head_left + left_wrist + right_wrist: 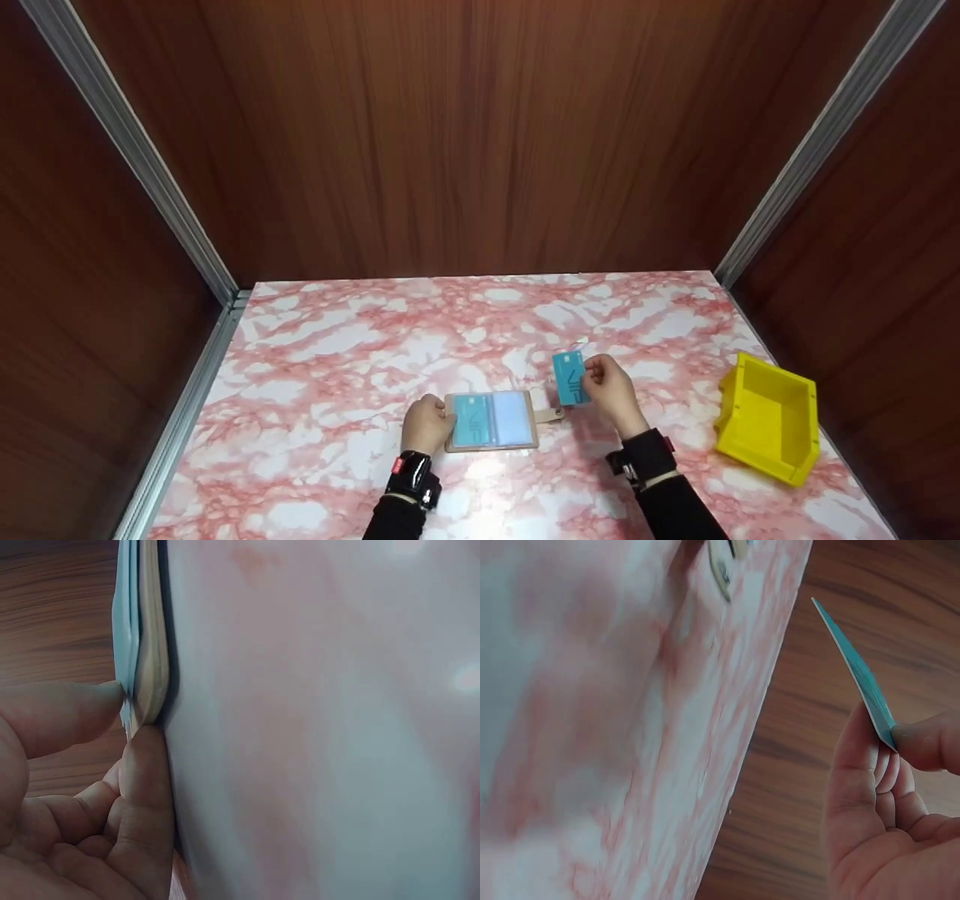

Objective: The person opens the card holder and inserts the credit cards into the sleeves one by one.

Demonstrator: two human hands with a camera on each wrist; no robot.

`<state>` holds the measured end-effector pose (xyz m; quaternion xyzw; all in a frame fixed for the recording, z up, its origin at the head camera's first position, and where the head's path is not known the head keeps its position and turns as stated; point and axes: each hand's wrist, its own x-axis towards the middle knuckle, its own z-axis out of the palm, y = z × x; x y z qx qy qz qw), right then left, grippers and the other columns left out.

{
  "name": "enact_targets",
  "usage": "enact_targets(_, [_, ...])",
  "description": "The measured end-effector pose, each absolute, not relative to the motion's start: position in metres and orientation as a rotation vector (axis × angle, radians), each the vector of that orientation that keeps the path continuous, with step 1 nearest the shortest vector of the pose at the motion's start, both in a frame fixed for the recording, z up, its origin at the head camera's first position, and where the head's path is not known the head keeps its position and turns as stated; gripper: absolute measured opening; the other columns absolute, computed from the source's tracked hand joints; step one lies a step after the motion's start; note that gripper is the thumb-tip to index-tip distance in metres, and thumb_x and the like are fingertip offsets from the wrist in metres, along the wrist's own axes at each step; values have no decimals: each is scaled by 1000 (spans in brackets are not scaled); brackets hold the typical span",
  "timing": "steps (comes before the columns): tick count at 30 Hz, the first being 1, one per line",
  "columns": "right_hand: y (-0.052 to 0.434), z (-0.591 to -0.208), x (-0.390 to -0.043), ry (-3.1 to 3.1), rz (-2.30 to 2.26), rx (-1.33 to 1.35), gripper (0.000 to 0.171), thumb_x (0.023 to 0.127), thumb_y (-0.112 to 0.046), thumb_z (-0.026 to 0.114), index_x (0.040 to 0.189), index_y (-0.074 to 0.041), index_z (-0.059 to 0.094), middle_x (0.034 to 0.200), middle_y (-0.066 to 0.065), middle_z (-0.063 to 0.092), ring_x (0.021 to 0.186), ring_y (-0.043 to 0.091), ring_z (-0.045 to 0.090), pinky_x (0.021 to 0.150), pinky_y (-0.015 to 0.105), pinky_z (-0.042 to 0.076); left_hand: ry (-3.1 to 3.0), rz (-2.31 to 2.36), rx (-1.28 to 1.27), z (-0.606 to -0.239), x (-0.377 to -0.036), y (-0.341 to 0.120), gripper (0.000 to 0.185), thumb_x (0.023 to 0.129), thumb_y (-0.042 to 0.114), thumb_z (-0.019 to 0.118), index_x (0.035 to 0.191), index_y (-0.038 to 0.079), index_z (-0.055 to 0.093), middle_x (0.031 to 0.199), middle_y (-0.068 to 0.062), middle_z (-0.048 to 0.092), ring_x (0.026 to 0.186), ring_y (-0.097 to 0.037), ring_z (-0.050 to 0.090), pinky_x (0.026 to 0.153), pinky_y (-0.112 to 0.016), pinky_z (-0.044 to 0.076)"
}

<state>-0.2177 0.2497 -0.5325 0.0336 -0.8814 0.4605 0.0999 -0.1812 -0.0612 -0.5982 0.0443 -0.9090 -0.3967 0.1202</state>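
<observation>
A small card holder (532,420) with a tan cover lies spread on the table, its snap strap (551,415) sticking out to the right. In its left sleeve is a teal card marked VIP (471,421); the right sleeve (512,418) looks pale and see-through. My left hand (427,425) pinches the holder's left edge, thumb on top and curled fingers beneath, as the left wrist view shows. Up and to the right of the holder, my right hand (611,390) pinches another teal VIP card (568,377) by its right edge, between thumb and fingers.
To the right stands a yellow bin (772,420) near the table's right edge. The pink-and-white marbled table (337,360) is bounded by brown wood-grain panels (465,135) at the back and both sides, with metal posts at the corners.
</observation>
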Motion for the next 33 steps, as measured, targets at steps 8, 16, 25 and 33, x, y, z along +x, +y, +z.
enact_targets(8, [232,-536,-213,-2602,1415,156,14,89,4,59,103,4,58,89,11,60,82,23,57,76,36,47,-2682,-1166,126,-594,-179,-61,19,75,9,75,85,-4,64,77,-12,63,73,-30,61,70,-45,50])
enact_targets(16, [214,-540,-209,-2577,1466,211,12,87,4,59,99,1,59,85,8,58,79,20,54,72,30,45,-2655,-1170,109,-578,-178,-57,28,79,14,77,94,-8,66,80,-12,63,77,-31,62,74,-46,50])
enact_targets(25, [196,-547,-204,-2590,1514,276,14,86,4,62,100,2,59,85,7,58,80,19,54,73,29,46,-2576,-1246,50,-565,-176,-45,24,81,11,78,97,-5,70,80,-6,62,78,-26,63,75,-43,51])
enact_targets(33, [181,-550,-201,-2570,1620,376,15,88,3,65,102,2,59,87,7,57,81,19,53,71,25,45,-2507,-1367,-66,-563,-172,-32,26,84,14,76,102,-5,70,83,-6,64,77,-23,65,73,-38,53])
